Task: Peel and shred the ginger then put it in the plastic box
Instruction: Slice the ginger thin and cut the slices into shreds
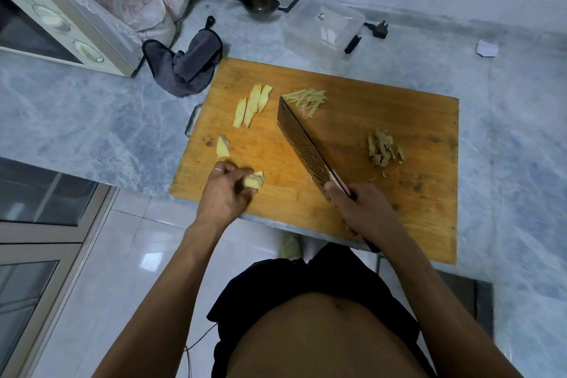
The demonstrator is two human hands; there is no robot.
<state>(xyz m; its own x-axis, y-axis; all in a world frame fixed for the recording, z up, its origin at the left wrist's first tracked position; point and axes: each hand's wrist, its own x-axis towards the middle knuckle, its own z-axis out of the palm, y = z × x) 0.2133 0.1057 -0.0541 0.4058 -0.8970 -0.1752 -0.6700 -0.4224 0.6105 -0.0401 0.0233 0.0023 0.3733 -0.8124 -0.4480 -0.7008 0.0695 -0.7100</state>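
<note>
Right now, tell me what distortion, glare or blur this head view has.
Head view: wide-angle bending curves the pale marble counter and the wooden cutting board; glare patches shine on the glossy white floor tiles; the clear plastic box is low in contrast; the ribbed brown cleaver and shredded ginger strips look sharp.

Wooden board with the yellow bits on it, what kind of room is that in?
Most likely a home kitchen: the cutting board lies on a marble counter, with a microwave beside it and a ladle at the wall.
</note>
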